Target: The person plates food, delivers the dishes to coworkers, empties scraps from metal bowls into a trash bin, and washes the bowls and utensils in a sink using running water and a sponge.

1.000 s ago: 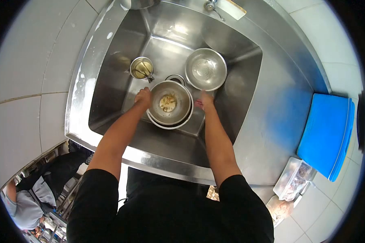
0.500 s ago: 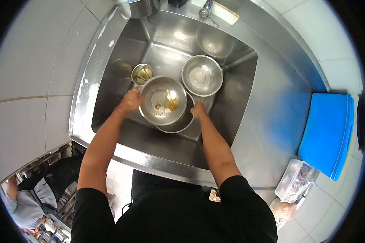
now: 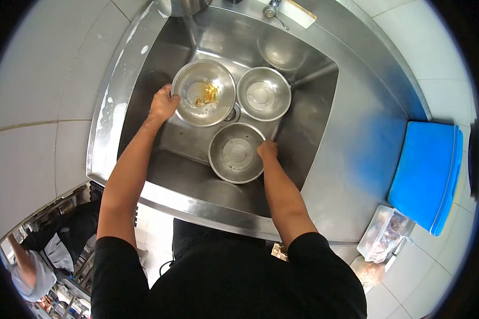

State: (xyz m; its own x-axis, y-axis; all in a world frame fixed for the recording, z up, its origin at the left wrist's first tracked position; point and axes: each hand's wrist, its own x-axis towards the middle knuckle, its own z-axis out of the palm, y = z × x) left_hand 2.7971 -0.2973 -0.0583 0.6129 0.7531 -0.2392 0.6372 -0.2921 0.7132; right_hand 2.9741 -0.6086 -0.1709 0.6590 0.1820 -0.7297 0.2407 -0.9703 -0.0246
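My left hand is closed on the left rim of a metal bowl, which has yellow-orange food residue inside. Below and to the right, my right hand grips the right rim of a second metal bowl, wet and holding only small specks. A third metal bowl sits untouched at the back right of the sink. The small cup of yellowish liquid seen before is out of sight, where the left bowl now is.
The steel sink surrounds the bowls, with a drain between them. A tap and a metal pot are at the back. Right of the counter are a blue box and a plastic container. Another person is at lower left.
The bowl with residue has moved up and slightly left, apart from the bowl it overlapped. My right hand's bowl has come into full view, slightly lower. The cup has become hidden.
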